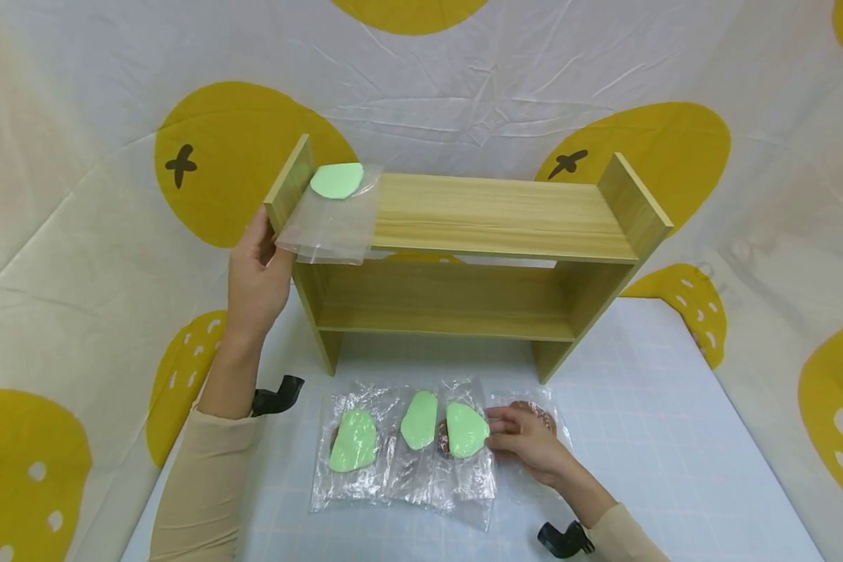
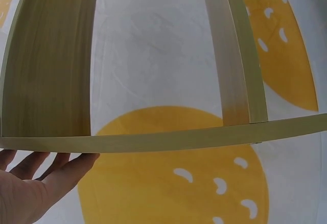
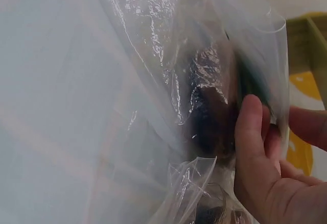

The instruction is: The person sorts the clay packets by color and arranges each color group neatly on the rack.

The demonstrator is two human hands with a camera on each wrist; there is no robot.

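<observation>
My left hand rests against the outside of the left side panel of a small wooden shelf. In the left wrist view its fingers lie along the panel's edge. On the top board at the left is a clear plastic bag with a pale green patch; its lower part hangs over the front edge. Down on the table, my right hand pinches the right side of a clear bag with a green patch. Something brown shows inside this bag.
Two more bags with green patches lie to the left, overlapping. Behind my right hand lies another bag with brown contents. The table has a pale cloth, and a patterned curtain hangs behind the shelf.
</observation>
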